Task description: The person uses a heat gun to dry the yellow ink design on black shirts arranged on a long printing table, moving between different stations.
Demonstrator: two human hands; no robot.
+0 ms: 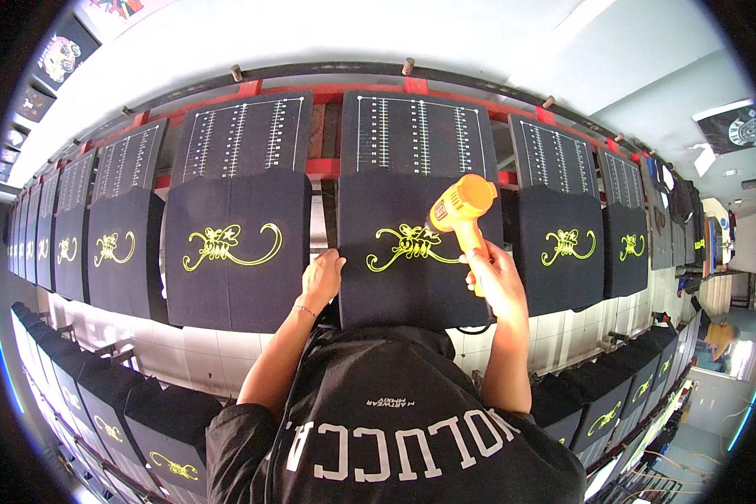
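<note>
The right hand (497, 284) has its grip closed round the handle (470, 238) of an orange heat gun (469, 200), which is held over the right part of a dark cloth piece (386, 301) directly in front of the person. The gun's nozzle points left, close to the bright yellow insect-like print (410, 244) on that cloth; whether it touches the cloth cannot be told. The cloth covers the near part of a dark board (401, 134), whose bare far part carries white ruled lines. The left hand (322, 279) is beside the left edge of this cloth, fingers curled; whether its grip has hold of the edge cannot be told. A thin bracelet (304, 311) circles the left wrist. Just to the left lies another printed cloth piece (235, 290) on its own ruled board (214, 134), and similar boards run in a row to both sides. A red rail (326, 168) shows between the two boards. More cloth-covered boards (164, 412) stand in a second row near the lower edge, on either side of the person's black shirt (361, 378).
</note>
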